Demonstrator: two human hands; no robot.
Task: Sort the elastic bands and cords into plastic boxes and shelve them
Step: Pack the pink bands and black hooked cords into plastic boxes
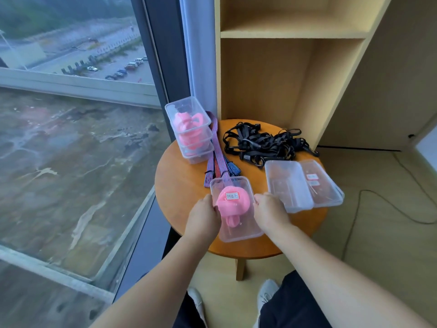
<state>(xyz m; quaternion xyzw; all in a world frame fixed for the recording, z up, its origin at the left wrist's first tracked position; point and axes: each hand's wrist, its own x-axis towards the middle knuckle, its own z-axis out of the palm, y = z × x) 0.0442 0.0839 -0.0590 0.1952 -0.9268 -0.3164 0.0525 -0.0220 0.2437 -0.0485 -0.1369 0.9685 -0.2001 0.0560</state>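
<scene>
Our left hand point(203, 216) and right hand point(269, 211) have fingers clamped on the near box point(238, 233). It looks packed, so next we lift it to the shelf point(293, 34).

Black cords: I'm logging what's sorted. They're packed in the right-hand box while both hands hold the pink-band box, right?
No. The head view shows the black cords loose on the table, behind the right-hand box. The left hand and right hand do hold the pink-band box.
</scene>
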